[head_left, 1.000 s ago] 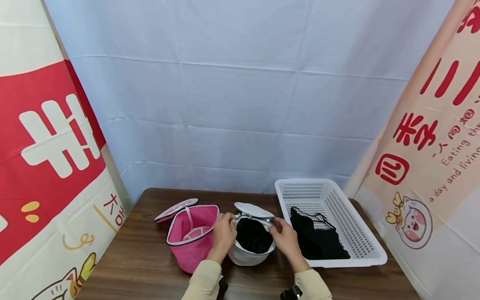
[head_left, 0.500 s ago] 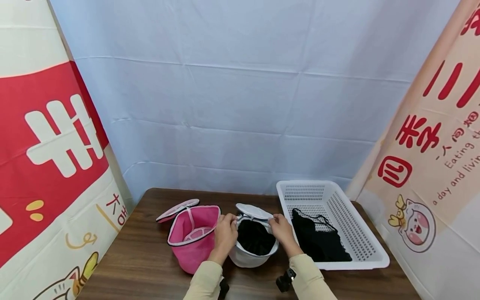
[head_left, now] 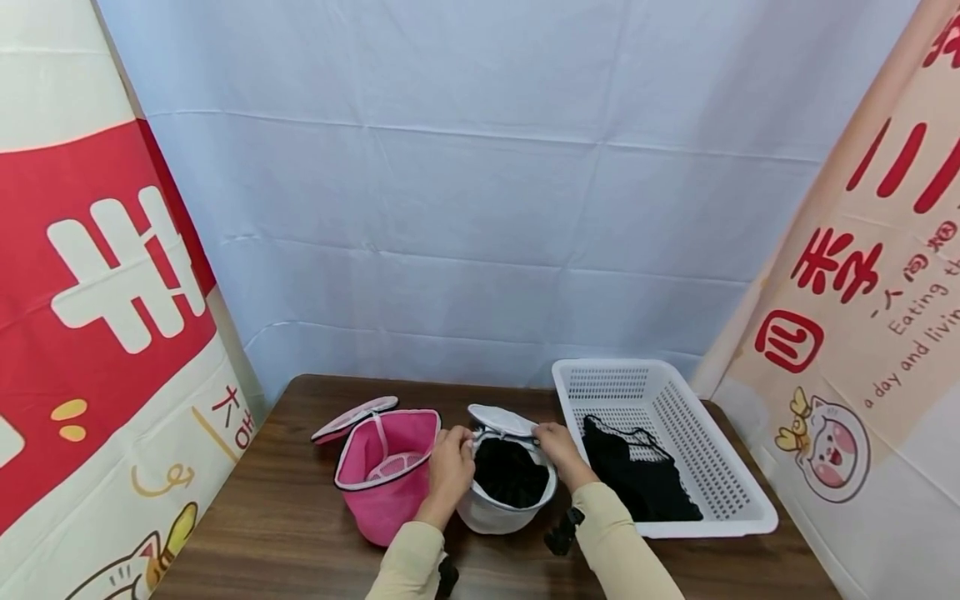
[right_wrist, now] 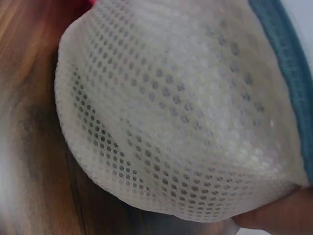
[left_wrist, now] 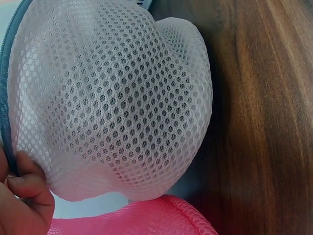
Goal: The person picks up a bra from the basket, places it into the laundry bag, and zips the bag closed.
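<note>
A white mesh laundry bag (head_left: pixel 491 518) stands upright on the table, its round lid (head_left: pixel 502 419) tipped back and its mouth uncovered. Black cloth (head_left: pixel 510 475) fills the inside. My left hand (head_left: pixel 450 468) pinches the left side of the rim; in the left wrist view, thumb and finger grip the blue-grey zipper edge (left_wrist: pixel 6 88). At the back right of the rim, my right hand (head_left: pixel 562 454) pinches the zipper edge near the lid. The right wrist view shows the mesh side (right_wrist: pixel 161 117) and only a blurred finger (right_wrist: pixel 279 215) at the corner.
A pink mesh bag (head_left: pixel 386 508) with its lid (head_left: pixel 354 419) folded back stands close on the left, a pink mesh piece (head_left: pixel 393 467) inside. To the right, a white plastic basket (head_left: pixel 738 500) holds a black garment (head_left: pixel 637 479). A pale blue cloth (head_left: pixel 450 208) hangs behind the table.
My right hand has slid back and slightly left along the white bag's rim, toward the lid. The left hand keeps its grip in nearly the same spot.
</note>
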Tool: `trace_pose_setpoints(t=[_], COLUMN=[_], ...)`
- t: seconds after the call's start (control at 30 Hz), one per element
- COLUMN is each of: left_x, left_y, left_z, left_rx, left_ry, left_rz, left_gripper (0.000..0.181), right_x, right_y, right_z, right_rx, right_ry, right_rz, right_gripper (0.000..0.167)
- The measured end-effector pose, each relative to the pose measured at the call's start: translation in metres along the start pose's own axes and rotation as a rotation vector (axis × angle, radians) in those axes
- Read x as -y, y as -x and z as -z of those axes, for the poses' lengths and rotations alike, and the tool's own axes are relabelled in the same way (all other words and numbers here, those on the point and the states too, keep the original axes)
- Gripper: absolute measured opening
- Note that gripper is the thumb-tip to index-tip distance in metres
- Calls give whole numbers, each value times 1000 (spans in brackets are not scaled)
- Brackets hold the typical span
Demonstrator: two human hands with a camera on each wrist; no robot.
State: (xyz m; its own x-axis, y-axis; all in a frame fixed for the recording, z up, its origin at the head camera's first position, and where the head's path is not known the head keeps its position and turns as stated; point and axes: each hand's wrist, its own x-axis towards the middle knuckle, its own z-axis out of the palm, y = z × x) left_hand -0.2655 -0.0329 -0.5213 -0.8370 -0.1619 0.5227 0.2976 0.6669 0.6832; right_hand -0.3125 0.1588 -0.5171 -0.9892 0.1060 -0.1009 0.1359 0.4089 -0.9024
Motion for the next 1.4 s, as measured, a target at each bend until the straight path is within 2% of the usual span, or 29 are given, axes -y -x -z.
trace_pose_setpoints(t=[0.27,0.5,0.73,0.87,1.07,1.4], left_x=[-2,-5,-7,-5,-1,2], left_y=[2,2,3,2,-1,3], left_z=[0,3,5,5,4,3], left_rx=[2,23,34,21,-14,2], left_ry=[-2,0,26,20,17,64], left_rz=[-6,3,7,-7,-45,-13], left_gripper=[13,10,9,10,13,11], right_x=[-3,-1,1,6,12,13], right_y=[2,4,-2,-8,-17,-19], right_z=[1,0,-3,-6,-10,-6], right_rx=[-95,-127,-210,-239,-228,-164], right_ry=[-62,-143,-267,-347,-417,-481], right_rz=[-4,25,9,-8,-40,-113], right_gripper=[25,28,26,28,46,56])
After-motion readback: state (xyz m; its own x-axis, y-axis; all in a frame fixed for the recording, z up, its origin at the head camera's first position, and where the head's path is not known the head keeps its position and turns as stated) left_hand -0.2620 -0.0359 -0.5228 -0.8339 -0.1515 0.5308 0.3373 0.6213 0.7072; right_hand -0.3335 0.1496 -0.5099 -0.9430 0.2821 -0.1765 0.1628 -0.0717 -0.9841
